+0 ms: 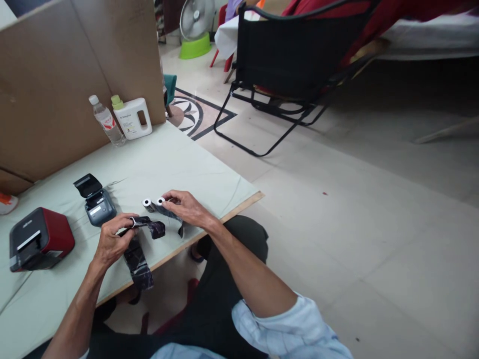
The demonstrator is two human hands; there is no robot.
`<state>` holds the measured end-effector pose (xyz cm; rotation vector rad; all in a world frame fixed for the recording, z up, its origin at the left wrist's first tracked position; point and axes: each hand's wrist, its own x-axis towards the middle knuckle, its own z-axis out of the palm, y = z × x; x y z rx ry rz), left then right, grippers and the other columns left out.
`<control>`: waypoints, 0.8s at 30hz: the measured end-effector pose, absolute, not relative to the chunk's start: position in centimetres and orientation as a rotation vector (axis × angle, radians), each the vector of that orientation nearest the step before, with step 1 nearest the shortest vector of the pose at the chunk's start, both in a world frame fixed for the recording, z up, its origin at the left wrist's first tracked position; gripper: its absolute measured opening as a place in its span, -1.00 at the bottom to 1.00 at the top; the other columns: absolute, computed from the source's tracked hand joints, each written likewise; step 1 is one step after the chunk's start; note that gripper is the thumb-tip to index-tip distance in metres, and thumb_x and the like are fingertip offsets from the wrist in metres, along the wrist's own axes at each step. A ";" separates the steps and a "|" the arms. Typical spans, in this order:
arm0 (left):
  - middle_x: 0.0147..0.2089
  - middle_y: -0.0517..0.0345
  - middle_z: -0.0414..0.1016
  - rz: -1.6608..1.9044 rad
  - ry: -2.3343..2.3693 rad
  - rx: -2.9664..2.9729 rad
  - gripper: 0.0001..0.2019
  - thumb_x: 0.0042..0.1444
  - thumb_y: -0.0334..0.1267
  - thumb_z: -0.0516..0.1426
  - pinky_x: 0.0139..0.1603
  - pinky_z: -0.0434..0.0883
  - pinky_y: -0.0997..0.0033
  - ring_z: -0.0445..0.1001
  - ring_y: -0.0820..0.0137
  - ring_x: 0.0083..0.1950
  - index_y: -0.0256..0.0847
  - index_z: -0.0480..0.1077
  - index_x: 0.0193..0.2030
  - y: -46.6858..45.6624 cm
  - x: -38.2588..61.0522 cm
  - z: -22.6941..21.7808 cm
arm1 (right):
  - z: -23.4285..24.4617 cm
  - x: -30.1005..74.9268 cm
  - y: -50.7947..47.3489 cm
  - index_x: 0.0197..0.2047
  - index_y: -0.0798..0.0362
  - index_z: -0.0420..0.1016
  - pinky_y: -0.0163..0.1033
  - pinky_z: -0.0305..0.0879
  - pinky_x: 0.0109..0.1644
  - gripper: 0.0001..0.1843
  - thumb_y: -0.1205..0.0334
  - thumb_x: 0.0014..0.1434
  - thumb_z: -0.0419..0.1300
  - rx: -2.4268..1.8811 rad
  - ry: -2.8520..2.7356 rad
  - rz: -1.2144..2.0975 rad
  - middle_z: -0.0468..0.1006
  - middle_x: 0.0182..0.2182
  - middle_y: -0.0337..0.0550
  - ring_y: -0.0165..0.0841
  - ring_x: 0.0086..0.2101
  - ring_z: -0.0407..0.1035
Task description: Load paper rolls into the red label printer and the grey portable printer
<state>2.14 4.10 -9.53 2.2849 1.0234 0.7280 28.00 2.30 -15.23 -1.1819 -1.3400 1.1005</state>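
Head view looks down at a table [157,164] with a pale green cloth on it. The left hand [112,239] pinches a dark strip [138,259] near its top end, fingers closed on it. The strip looks like shiny wrap or film, but it is too blurry to be sure. It hangs past the table edge, most likely because it is long and the hand only holds the top. The right hand [187,207] rests on two small rolls [153,203] that lie side by side on the cloth. Its fingers curl over the nearer roll, maybe to keep it from rolling away. More of the dark strip runs between the two hands, so they sit close together, yet they do not touch. Just left of the hands sits a small grey printer [95,202] with its lid up, as if it waits for a roll. Farther left is a red and black box [39,239], which may be a printer too. At the far end of the table stand a water bottle [107,121] and a white jug [132,117], well apart from the hands, out of the way. Behind them leans a big cardboard sheet [56,85]. A black chair [295,60] stands on the floor [374,224] past the table.
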 end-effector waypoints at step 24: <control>0.03 -0.12 0.71 1.033 1.055 2.209 -0.91 0.20 -0.31 0.23 0.10 0.58 0.14 0.70 0.18 0.01 -0.18 0.55 -0.33 0.3 -0.8 -7.1 | -12.1 18.4 -3.1 0.02 0.00 0.54 -0.12 0.53 -0.12 -0.51 -0.23 0.26 0.26 -0.977 -1.139 1.393 0.67 -0.18 -0.06 -0.18 -0.17 0.59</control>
